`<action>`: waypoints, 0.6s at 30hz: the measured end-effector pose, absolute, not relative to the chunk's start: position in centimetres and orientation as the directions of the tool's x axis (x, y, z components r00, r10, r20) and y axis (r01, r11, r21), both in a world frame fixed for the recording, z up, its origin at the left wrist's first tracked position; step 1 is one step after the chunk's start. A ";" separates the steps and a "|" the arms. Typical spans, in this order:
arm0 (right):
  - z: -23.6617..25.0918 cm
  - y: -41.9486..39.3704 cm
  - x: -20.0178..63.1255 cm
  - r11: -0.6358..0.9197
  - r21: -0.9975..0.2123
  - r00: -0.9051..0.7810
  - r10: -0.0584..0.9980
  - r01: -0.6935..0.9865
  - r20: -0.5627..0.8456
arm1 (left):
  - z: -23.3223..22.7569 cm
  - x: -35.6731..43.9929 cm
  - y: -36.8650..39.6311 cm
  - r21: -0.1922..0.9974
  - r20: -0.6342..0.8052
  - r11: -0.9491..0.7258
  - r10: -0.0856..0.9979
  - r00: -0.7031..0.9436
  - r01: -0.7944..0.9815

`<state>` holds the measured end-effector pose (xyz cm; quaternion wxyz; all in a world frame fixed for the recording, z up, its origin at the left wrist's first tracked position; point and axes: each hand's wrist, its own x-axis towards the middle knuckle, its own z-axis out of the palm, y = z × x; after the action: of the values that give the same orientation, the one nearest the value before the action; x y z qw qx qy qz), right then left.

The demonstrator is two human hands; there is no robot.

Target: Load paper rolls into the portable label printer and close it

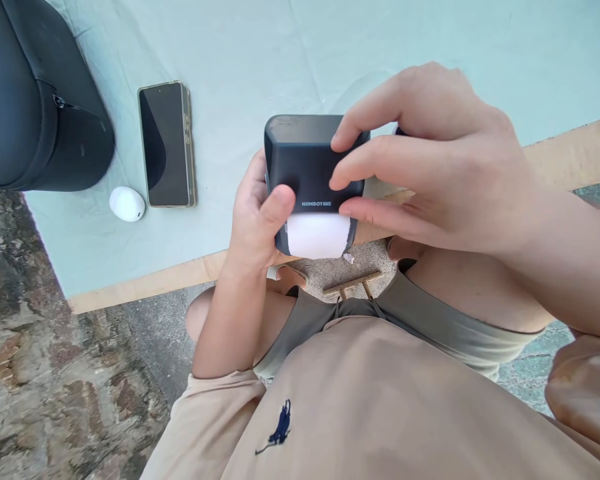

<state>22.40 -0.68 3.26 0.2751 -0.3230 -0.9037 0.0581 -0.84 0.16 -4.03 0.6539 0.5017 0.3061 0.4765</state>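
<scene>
A black NIIMBOT label printer (310, 167) is held up in front of me, over the table's near edge. White label paper (319, 237) shows at its lower end. My left hand (257, 227) grips the printer from the left, its thumb on the front face and its other fingers partly hidden behind. My right hand (430, 160) is at the printer's right side with fingers bent and apart. Its fingertips and thumb are at the front face, close to the lettering and the paper; whether they press on it I cannot tell.
On the pale cloth-covered table (230, 53) lie a smartphone (165, 147) and a white earbud case (127, 203). A dark zipped bag (40, 100) stands at the far left. Behind my right hand, a small dark thing is mostly hidden. The wooden table edge (145, 287) runs before my lap.
</scene>
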 end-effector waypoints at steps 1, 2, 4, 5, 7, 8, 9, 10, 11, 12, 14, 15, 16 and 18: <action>3.4 -0.8 22.3 0.780 -0.292 -0.640 0.623 0.554 0.450 | -3.8 -0.7 0.0 0.949 0.086 0.030 0.934 0.347 -0.315; 3.6 -0.9 22.1 0.767 -0.305 -0.637 0.640 0.565 0.430 | -3.6 -0.7 -0.2 0.949 0.089 0.025 0.935 0.343 -0.315; 4.0 -1.1 21.9 0.717 -0.349 -0.620 0.697 0.603 0.361 | -3.3 -0.6 -0.3 0.945 0.081 0.040 0.933 0.352 -0.323; 4.2 -1.1 21.8 0.687 -0.371 -0.608 0.726 0.625 0.320 | -3.2 -0.6 -0.3 0.944 0.075 0.051 0.930 0.360 -0.327; 4.5 -1.2 21.7 0.628 -0.403 -0.576 0.776 0.666 0.258 | -3.0 -0.5 -0.3 0.941 0.074 0.061 0.923 0.378 -0.334; 4.6 -1.2 21.6 0.614 -0.410 -0.568 0.786 0.674 0.243 | -2.9 -0.5 -0.3 0.939 0.079 0.060 0.920 0.383 -0.338; 4.6 -1.2 21.5 0.603 -0.413 -0.559 0.794 0.682 0.238 | -2.8 -0.4 -0.3 0.939 0.081 0.059 0.920 0.383 -0.340; 4.7 -1.3 21.4 0.599 -0.410 -0.553 0.799 0.688 0.237 | -2.8 -0.4 -0.3 0.938 0.081 0.058 0.922 0.379 -0.341; 4.7 -1.4 21.4 0.598 -0.406 -0.552 0.799 0.691 0.238 | -2.8 -0.4 -0.3 0.939 0.076 0.059 0.925 0.373 -0.338; 4.7 -1.4 21.3 0.598 -0.400 -0.551 0.800 0.695 0.238 | -2.8 -0.5 -0.3 0.941 0.069 0.062 0.928 0.366 -0.334; 4.7 -1.5 21.2 0.597 -0.394 -0.549 0.801 0.699 0.238 | -2.9 -0.6 -0.3 0.942 0.049 0.075 0.934 0.355 -0.326; 4.7 -1.4 21.2 0.599 -0.394 -0.550 0.800 0.698 0.241 | -3.0 -0.6 -0.3 0.941 0.050 0.077 0.932 0.360 -0.330; 4.7 -1.4 21.2 0.604 -0.395 -0.555 0.796 0.692 0.242 | -3.1 -0.7 -0.2 0.938 0.059 0.072 0.930 0.363 -0.339; 4.6 -1.2 21.3 0.618 -0.394 -0.561 0.785 0.681 0.263 | -3.3 -0.8 -0.1 0.931 0.088 0.052 0.928 0.362 -0.361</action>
<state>21.34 -1.18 4.62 0.2098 -0.4191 -0.8745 0.1247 -0.77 -0.13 -3.34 0.6648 0.4887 0.2900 0.4849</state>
